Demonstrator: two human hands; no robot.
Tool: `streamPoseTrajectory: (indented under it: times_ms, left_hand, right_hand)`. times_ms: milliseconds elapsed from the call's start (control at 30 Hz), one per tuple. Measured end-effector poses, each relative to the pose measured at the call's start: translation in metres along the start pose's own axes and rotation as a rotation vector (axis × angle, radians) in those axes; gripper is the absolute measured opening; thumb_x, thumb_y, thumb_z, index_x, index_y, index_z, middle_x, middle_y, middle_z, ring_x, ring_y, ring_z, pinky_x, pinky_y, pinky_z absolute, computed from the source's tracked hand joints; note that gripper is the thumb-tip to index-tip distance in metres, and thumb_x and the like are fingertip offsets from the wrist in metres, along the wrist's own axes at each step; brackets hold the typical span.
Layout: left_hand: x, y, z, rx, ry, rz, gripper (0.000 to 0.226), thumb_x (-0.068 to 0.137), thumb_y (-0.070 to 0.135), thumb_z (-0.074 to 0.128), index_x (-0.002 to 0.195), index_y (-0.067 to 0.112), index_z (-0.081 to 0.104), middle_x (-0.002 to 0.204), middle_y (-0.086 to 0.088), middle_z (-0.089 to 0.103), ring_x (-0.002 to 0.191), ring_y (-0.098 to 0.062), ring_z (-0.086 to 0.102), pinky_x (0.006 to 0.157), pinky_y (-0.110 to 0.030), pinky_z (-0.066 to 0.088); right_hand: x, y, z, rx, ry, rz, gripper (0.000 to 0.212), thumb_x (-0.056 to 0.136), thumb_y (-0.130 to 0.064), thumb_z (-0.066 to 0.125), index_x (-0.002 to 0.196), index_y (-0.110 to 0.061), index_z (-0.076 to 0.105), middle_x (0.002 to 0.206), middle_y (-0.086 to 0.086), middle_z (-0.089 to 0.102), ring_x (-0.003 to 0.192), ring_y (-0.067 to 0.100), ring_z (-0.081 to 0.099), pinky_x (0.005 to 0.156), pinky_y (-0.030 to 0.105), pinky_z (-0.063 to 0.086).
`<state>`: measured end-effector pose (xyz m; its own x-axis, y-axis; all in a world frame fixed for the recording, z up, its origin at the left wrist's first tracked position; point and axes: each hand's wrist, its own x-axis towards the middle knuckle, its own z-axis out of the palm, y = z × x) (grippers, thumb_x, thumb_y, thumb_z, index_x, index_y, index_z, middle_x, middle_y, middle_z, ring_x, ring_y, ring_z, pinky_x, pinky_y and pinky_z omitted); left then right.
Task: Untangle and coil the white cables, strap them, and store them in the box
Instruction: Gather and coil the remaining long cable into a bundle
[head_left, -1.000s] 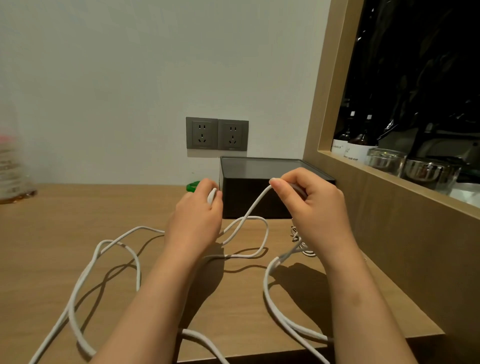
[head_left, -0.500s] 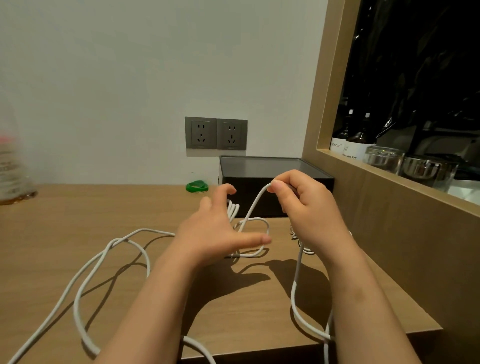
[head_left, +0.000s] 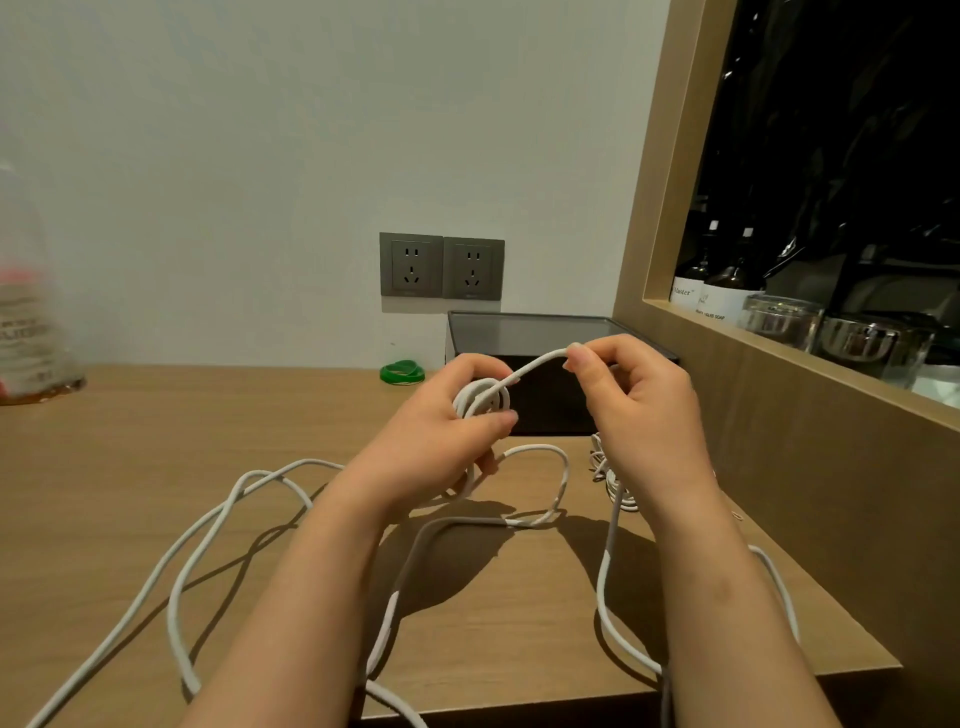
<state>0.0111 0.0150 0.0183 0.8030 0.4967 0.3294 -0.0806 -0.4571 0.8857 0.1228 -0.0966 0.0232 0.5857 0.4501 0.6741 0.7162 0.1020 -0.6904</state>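
Not much readable text here. The two dark bottles (head_left: 730, 296) on the shelf (head_left: 737, 338) off the worktop's (head_left: 130, 467) right edge have white labels. One says something like "Master", the other has tiny print ending in "LIQUID SOAP", and the rest is too small. Beside them on that shelf there's one clear glass jar (head_left: 779, 322) and one shiny metal-looking pot (head_left: 872, 343), but I can't see what's in either. The blurry plastic bottle (head_left: 31, 312) at the back left edge has a red-banded label I can't read, and something amber sits in the bottom of it. There are two grey wall sockets (head_left: 441, 266) above the back edge. The black box (head_left: 524, 338) sits in the back right corner, and I can't tell if anything's in it. A green ring (head_left: 401, 372) lies just left of it along the back edge. The left hand (head_left: 431, 441) has its grip curled round a small coil (head_left: 480, 400) of a few turns, held up in front of the box. The right hand (head_left: 644, 415) has its grip pinching the white cable (head_left: 208, 545) between thumb and forefinger where it leaves the coil. The rest of that cable lies in loose loops across the middle of the worktop and drops over the front edge. A second little bundle of white cable (head_left: 618, 488) lies near the right edge, by the right wrist.
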Motion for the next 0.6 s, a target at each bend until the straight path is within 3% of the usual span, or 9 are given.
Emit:
streamPoseTrajectory:
  times_ms: [100, 200, 367, 467, 600]
  left_hand:
    - [-0.001, 0.002, -0.002, -0.125, 0.005, -0.031, 0.021, 0.087, 0.018, 0.062, 0.105, 0.027, 0.056, 0.078, -0.005, 0.058, 0.049, -0.008, 0.053, 0.045, -0.019, 0.043]
    - [-0.002, 0.003, 0.0, -0.13, -0.023, -0.108, 0.017, 0.088, 0.024, 0.06, 0.104, 0.023, 0.056, 0.073, -0.002, 0.054, 0.047, -0.004, 0.047, 0.042, -0.016, 0.037]
    - [0.0, 0.001, 0.013, 0.301, -0.138, -0.089, 0.034, 0.083, 0.022, 0.067, 0.109, 0.028, 0.046, 0.095, 0.006, 0.053, 0.082, -0.01, 0.058, 0.067, -0.019, 0.051]
    - [0.002, 0.003, 0.011, 0.373, -0.164, -0.117, 0.032, 0.088, 0.012, 0.058, 0.111, 0.027, 0.043, 0.098, 0.0, 0.053, 0.085, -0.017, 0.058, 0.071, -0.026, 0.053]
    - [0.0, 0.008, 0.006, 0.134, -0.138, -0.142, 0.021, 0.094, 0.008, 0.047, 0.108, 0.024, 0.045, 0.086, -0.006, 0.059, 0.069, -0.016, 0.058, 0.06, -0.028, 0.051]
  right_hand:
    - [0.0, 0.0, 0.0, -0.014, -0.007, 0.0, 0.015, 0.093, -0.03, 0.051, 0.079, -0.034, 0.058, 0.069, -0.009, 0.057, 0.072, 0.005, 0.053, 0.059, 0.025, 0.045]
    - [0.0, -0.002, 0.001, -0.026, -0.042, -0.033, 0.016, 0.092, -0.03, 0.052, 0.078, -0.037, 0.056, 0.071, -0.006, 0.059, 0.078, 0.009, 0.053, 0.062, 0.031, 0.047]
    - [-0.001, -0.001, 0.003, -0.074, -0.02, -0.098, 0.011, 0.09, -0.028, 0.055, 0.081, -0.032, 0.059, 0.07, -0.018, 0.058, 0.079, -0.002, 0.054, 0.063, 0.018, 0.045]
    - [-0.001, -0.001, 0.002, -0.052, 0.044, -0.132, 0.012, 0.09, -0.026, 0.057, 0.08, -0.034, 0.059, 0.069, -0.021, 0.056, 0.076, -0.008, 0.054, 0.06, 0.011, 0.043]
    - [0.0, -0.005, 0.0, -0.017, 0.069, -0.09, 0.02, 0.089, -0.029, 0.058, 0.075, -0.043, 0.053, 0.07, -0.02, 0.056, 0.075, -0.006, 0.054, 0.059, 0.016, 0.045]
